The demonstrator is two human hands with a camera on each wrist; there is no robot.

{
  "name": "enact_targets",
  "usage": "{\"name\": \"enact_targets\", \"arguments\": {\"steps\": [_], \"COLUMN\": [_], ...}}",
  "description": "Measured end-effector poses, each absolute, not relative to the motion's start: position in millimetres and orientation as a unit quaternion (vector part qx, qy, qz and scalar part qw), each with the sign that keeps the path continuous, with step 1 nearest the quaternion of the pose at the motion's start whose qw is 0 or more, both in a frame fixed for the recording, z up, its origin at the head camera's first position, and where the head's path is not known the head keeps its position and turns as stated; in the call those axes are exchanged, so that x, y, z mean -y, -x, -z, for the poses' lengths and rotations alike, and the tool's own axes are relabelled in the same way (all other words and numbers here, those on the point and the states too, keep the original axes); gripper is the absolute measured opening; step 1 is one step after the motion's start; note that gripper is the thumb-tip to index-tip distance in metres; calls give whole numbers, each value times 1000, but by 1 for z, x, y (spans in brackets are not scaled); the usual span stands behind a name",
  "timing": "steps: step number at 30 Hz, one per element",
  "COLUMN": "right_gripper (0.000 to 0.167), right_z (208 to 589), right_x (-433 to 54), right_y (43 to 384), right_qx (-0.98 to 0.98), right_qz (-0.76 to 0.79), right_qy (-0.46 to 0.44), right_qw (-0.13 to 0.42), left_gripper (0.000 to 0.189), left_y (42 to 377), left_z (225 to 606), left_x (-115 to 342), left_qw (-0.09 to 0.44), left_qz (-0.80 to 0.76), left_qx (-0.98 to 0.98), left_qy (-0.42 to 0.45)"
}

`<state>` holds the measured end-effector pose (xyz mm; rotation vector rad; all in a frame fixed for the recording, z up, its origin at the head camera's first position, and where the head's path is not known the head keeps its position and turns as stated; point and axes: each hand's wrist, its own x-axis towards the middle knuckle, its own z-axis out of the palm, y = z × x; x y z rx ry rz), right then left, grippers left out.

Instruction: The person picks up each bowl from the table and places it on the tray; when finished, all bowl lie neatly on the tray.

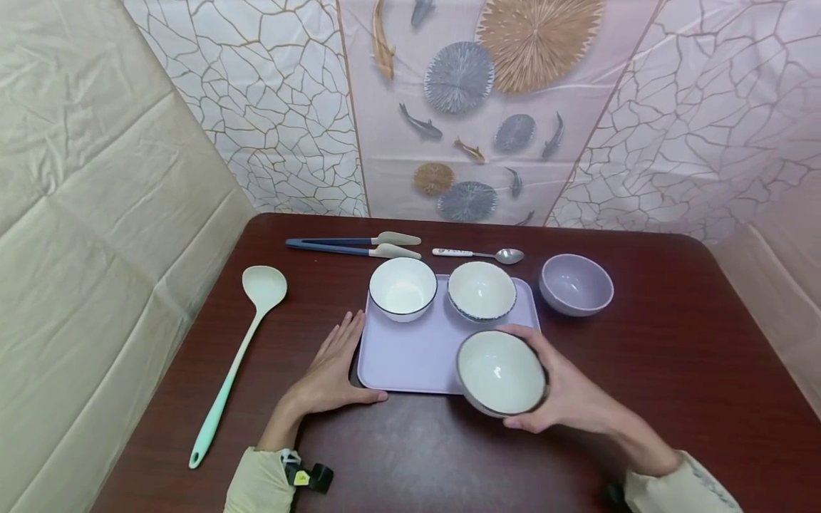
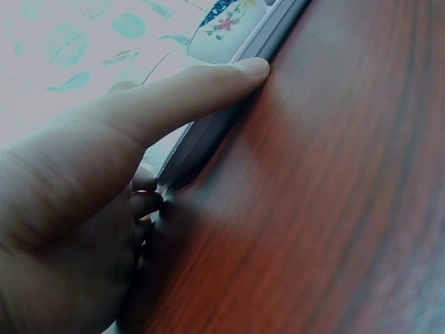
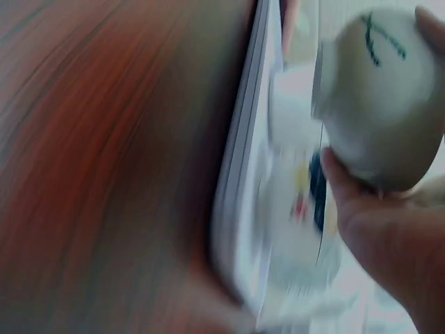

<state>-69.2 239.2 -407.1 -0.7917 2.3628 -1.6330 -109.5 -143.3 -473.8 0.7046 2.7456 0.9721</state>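
Observation:
My right hand (image 1: 571, 392) grips a cream bowl with a dark rim (image 1: 500, 372) by its side, holding it above the front right part of the lilac tray (image 1: 410, 356). In the right wrist view the bowl (image 3: 389, 97) shows a dark green mark on its outside. My left hand (image 1: 333, 374) touches the tray's left front corner, thumb along the front edge and fingers straight along the left side. On the tray's back half stand a white bowl with a dark rim (image 1: 403, 286) and a white bowl with a patterned rim (image 1: 482, 291), side by side.
A lilac bowl (image 1: 576, 285) stands right of the tray. Behind the tray lie blue tongs with pale tips (image 1: 353, 244) and a spoon with a white handle (image 1: 477, 254). A long ladle with a mint handle (image 1: 239, 363) lies at the left of the brown table (image 1: 673, 342).

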Motion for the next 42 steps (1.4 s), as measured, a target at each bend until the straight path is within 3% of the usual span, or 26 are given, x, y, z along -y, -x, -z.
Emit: {"name": "enact_targets", "arguments": {"steps": [11, 17, 29, 42], "right_gripper": [112, 118, 119, 119], "right_z": [417, 428, 441, 443], "right_x": [-152, -126, -102, -100], "right_y": [78, 83, 87, 92], "right_qx": [-828, -835, -853, -862], "right_qz": [541, 536, 501, 489], "right_qy": [143, 125, 146, 137], "right_qw": [22, 10, -11, 2], "left_gripper": [130, 130, 129, 130], "left_y": [110, 110, 111, 111], "left_z": [475, 475, 476, 474], "left_x": [144, 144, 146, 146], "left_qw": [63, 58, 59, 47], "left_qz": [-321, -318, -315, -317], "left_qx": [-914, -914, -914, -912], "left_qy": [-242, -244, -248, -257]}}
